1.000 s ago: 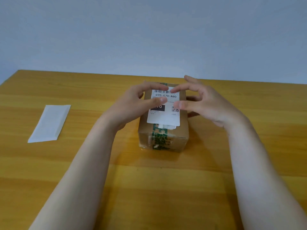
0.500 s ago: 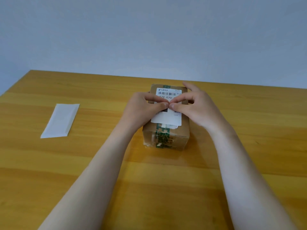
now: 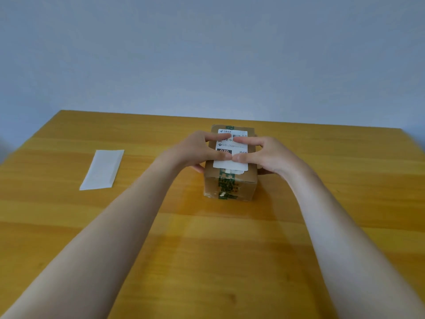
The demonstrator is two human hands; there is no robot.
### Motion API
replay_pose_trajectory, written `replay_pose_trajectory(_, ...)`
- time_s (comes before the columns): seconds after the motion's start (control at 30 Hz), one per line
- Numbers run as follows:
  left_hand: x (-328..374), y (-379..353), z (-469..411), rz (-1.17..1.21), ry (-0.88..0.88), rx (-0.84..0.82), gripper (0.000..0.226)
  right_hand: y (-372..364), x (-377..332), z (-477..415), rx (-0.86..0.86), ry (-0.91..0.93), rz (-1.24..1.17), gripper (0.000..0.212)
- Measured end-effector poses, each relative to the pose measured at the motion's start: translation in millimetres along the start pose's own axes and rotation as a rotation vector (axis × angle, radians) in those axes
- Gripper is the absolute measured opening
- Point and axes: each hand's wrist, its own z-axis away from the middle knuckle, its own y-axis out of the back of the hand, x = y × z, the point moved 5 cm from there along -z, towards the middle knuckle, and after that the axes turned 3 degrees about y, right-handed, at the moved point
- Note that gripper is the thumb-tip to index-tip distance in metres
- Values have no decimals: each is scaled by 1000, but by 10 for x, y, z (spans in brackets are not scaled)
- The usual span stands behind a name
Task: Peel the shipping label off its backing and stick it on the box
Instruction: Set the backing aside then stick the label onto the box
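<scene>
On the wooden table [image 3: 69,226], left hand [image 3: 197,150] and right hand [image 3: 264,155] press spread fingers onto the shipping label [image 3: 232,148], lengthwise atop the cardboard box [image 3: 230,183].

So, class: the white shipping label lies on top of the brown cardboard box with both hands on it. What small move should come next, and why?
Probably slide the thumbs apart toward the side edges of the white shipping label. The left hand and right hand press near its middle on the brown cardboard box, so the edges look unpressed.
</scene>
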Motion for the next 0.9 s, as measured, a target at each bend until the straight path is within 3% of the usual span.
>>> replay_pose_trajectory(0.37, -67, 76, -93, -96, 46, -164, 98, 90, 4, -48, -142, -80, 133, 95)
replay_pose_trajectory(0.63, -80, 103, -155, -56, 80, -273, 122, 150, 44, -175, -176, -29, 230, 117)
replay_pose_trajectory(0.9, -81, 119, -190, -83, 86, -323, 130, 181, 86, -231, -231, -11, 260, 130)
